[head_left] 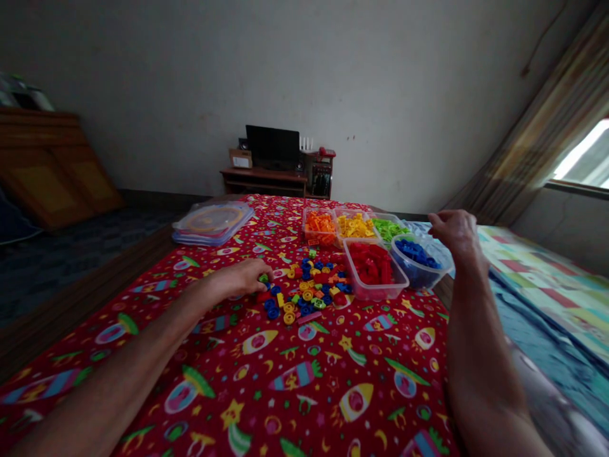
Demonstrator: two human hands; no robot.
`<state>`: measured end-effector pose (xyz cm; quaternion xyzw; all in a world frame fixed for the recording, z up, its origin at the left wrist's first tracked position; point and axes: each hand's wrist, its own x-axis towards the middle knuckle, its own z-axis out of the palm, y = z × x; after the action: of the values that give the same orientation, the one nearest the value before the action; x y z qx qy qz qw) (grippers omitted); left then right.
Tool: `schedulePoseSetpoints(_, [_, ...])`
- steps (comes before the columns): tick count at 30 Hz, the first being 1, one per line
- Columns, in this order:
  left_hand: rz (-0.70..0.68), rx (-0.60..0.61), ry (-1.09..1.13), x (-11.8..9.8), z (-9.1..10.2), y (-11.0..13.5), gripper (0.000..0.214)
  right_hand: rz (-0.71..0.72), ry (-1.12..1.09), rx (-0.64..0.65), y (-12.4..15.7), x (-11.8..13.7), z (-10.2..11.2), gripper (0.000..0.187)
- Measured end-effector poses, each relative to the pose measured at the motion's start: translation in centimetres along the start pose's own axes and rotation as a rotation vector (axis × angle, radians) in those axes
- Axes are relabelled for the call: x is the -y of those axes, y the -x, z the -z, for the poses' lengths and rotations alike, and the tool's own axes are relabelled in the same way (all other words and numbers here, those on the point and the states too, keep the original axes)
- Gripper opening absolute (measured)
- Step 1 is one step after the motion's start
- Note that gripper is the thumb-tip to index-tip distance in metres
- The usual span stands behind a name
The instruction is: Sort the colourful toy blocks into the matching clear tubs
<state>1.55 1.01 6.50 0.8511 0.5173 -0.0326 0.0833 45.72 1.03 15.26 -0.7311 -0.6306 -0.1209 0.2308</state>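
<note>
My left hand (255, 277) is at the left side of a loose pile of small building blocks (304, 289), its fingers closed around a green block (264, 278). Blue, yellow, orange, red and green pieces lie in the pile, several of them round. To the right, my right hand (457, 231) is raised by the far right rim of a round tub (440, 266) of blue blocks (415, 251). Its fingers are curled, and whatever they may hold is hidden. Beside that tub stands a clear box (378, 292) of red blocks (370, 263).
Behind are clear boxes with orange blocks (320, 225), yellow blocks (355, 225) and green blocks (387, 228). Stacked lids (214, 222) lie on the left of the red patterned cloth (304, 406). A desk with a monitor (273, 147) stands by the wall; a bed (547, 279) is at right.
</note>
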Motion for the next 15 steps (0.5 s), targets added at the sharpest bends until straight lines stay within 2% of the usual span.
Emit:
schedulePoseSetpoints(1, [-0.009, -0.011, 0.009, 0.1, -0.1, -0.1, 0.027, -0.075, -0.022, -0.047, 0.2, 1.0, 0.3, 0.038])
schedulePoseSetpoints(3, [-0.037, -0.047, 0.048, 0.1, -0.4, -0.3, 0.021, -0.114, -0.064, -0.123, 0.7, 3.3, 0.8, 0.032])
schedulePoseSetpoints(8, [-0.108, -0.144, 0.123, 0.2, -1.2, -0.7, 0.013, 0.153, -0.116, -0.164, 2.1, 8.7, 0.1, 0.032])
schedulePoseSetpoints(12, [-0.093, -0.214, 0.165, 0.3, -1.3, -0.9, 0.019, 0.382, -0.091, -0.019, 4.2, 13.4, -1.7, 0.031])
schedulePoseSetpoints(15, [-0.094, -0.206, 0.209, 0.1, -0.4, -0.5, 0.025, 0.531, -0.057, 0.123, 6.2, 16.6, -3.0, 0.032])
